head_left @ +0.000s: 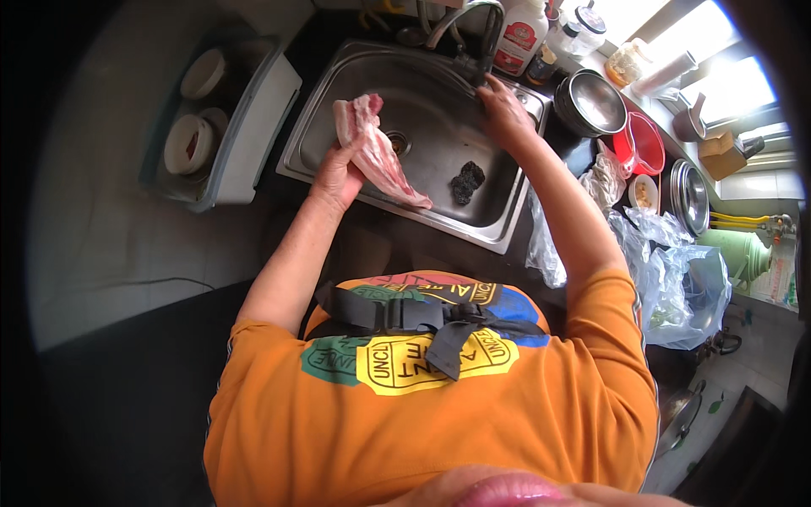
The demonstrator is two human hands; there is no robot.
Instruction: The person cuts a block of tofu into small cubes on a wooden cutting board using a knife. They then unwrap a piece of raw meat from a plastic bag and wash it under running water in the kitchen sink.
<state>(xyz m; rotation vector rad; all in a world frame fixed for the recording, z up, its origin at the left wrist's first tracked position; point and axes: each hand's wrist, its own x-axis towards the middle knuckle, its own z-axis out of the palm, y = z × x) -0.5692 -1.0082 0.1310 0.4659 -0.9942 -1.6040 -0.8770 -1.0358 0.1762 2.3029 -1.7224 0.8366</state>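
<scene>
My left hand point(337, 176) holds a long strip of raw pork belly point(385, 157), pinched along its left side above the near-left part of a stainless steel sink point(437, 114). The upper end of the meat is thick and its lower end tapers towards the sink's front rim. My right hand point(505, 113) reaches to the far right of the sink, its fingertips at the lower part of a chrome faucet point(491, 45). Whether those fingers grip it is unclear. On the sink floor lies a dark scouring pad point(467, 182). The meat partly covers the drain point(399, 142).
Left of the sink stands a plastic bin point(269, 108) with white bowls point(189, 144) inside. Stacked metal bowls point(595, 101), a red plastic basket point(647, 142) and plastic bags point(684, 288) crowd the right counter. A white bottle point(523, 35) stands behind the faucet.
</scene>
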